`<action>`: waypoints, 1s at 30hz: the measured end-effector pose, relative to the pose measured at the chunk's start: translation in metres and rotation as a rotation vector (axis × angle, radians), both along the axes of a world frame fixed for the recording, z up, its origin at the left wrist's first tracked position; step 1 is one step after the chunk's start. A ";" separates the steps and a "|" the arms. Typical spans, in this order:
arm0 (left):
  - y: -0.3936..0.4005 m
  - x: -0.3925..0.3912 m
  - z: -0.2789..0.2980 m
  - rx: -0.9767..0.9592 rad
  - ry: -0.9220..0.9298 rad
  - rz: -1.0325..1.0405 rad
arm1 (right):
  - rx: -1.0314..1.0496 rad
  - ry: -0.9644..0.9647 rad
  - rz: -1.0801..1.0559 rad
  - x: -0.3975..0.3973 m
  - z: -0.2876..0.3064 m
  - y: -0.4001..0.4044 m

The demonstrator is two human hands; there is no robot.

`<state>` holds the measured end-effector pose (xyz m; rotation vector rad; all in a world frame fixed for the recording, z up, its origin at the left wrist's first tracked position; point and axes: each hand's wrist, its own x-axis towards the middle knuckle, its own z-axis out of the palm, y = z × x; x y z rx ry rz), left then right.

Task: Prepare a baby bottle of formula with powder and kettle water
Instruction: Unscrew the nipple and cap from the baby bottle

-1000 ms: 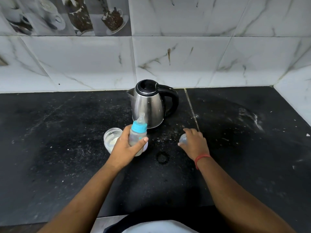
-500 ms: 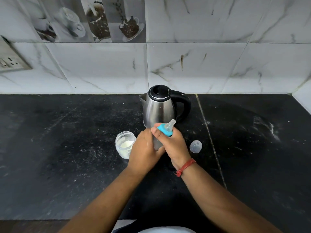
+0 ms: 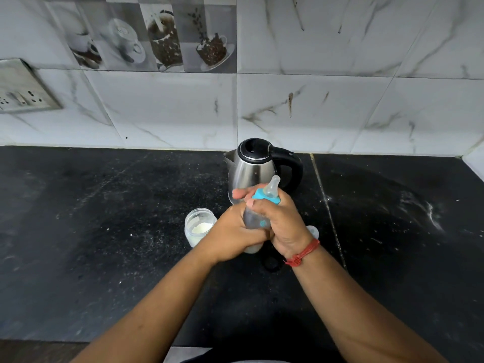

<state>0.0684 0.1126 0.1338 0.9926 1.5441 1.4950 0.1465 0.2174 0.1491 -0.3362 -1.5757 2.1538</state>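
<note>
The baby bottle [image 3: 255, 218], clear with a blue collar and a silicone teat, is tilted to the right above the black counter [image 3: 104, 231]. My left hand [image 3: 233, 237] grips its lower body. My right hand [image 3: 281, 221] wraps around the upper part at the blue collar. Just behind stands a steel kettle [image 3: 254, 166] with a black lid and handle. A small open jar of white powder [image 3: 198, 227] sits on the counter left of my hands. The clear bottle cap [image 3: 313, 231] lies partly hidden behind my right wrist.
A marble-tiled wall [image 3: 340, 113] runs along the back of the counter, with a socket plate [image 3: 23, 87] at the far left. White powder specks dot the counter. A side wall closes in at the far right.
My right hand left the clear cap on the counter and came over to grasp the bottle's collar. The bottle now tilts right, held in both hands.
</note>
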 end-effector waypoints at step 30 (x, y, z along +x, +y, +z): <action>-0.005 -0.003 0.012 0.036 -0.358 -0.086 | 0.088 -0.085 0.144 0.009 0.017 0.026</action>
